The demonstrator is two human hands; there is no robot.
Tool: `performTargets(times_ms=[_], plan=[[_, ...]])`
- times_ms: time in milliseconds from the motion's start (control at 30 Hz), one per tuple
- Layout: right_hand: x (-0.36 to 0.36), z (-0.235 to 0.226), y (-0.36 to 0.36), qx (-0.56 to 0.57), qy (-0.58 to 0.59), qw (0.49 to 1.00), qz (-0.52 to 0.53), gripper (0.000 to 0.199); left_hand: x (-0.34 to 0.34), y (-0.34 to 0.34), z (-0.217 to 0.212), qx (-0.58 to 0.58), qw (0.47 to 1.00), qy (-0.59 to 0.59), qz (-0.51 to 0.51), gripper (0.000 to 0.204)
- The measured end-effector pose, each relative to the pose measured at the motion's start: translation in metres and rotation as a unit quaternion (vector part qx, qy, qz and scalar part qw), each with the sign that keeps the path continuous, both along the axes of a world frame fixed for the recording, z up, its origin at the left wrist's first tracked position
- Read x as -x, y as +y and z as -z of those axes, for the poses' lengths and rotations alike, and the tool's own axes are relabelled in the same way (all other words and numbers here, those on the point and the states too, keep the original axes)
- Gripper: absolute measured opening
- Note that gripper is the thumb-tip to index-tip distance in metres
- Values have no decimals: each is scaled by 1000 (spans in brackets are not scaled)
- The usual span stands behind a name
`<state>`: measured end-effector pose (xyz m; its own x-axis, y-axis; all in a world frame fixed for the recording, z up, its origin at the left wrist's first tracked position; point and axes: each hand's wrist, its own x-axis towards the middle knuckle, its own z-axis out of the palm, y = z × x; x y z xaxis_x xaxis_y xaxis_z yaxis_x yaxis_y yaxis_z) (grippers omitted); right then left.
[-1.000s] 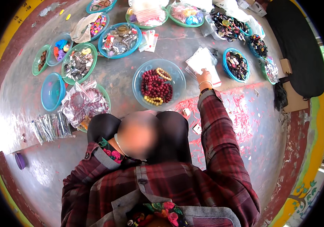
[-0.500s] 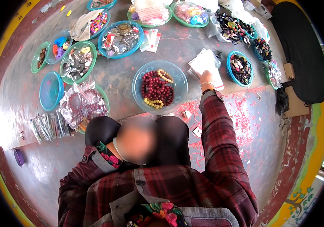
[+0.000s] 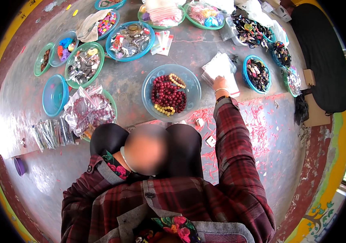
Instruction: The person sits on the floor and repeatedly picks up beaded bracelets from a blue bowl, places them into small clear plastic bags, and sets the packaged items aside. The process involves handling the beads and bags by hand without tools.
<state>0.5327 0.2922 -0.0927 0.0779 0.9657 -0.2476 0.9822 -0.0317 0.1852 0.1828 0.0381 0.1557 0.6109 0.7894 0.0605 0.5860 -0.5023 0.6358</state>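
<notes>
My right hand [image 3: 220, 84] reaches out over a stack of clear zip bags [image 3: 217, 68] on the table, its fingers curled together at the bags' near edge. My left hand [image 3: 146, 150] lies over my lap, between my knees; a blur covers it, so its fingers cannot be made out. Straight ahead stands a clear bluish bowl [image 3: 148, 101] holding strings of dark red beads [image 3: 168, 95], with yellow beads [image 3: 177, 82] among them. Neither hand touches that bowl.
Baskets of packed trinkets [image 3: 130, 40] and a blue bowl [image 3: 54, 97] stand left. Nearer lies a plastic bag of bead strings [image 3: 90, 109]. A blue basket of dark cords [image 3: 257, 73] is right of the zip bags. Red scraps [image 3: 262, 125] litter the lower floor.
My right hand stays at the zip bags, with its fingers drawn slightly closer in. The whole view has shifted a little; the left hand has not visibly moved.
</notes>
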Motion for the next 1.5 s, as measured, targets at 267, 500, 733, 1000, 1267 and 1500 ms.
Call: performTargets(times_ms=[267,500,733,1000,1267,1500], plan=[[15,-28,-6,-77,53,993,74,26,7,-9,14,-6,1000,9,-17,10],[15,-40,-12,-261,243,933,55,18,11,-10,20,-14,1000,-3,-26,9],[28,-63,-8,-351,291,885,96,16,15,-17,22,-28,999,0,-41,11],[42,-119,-16,-253,705,615,245,20,18,-24,30,-47,997,-22,-65,16],[141,-262,-124,-125,793,579,141,12,18,-10,14,3,933,-258,-249,17],[251,-300,-211,-28,801,598,14,10,44,-8,10,85,754,-580,-296,14]])
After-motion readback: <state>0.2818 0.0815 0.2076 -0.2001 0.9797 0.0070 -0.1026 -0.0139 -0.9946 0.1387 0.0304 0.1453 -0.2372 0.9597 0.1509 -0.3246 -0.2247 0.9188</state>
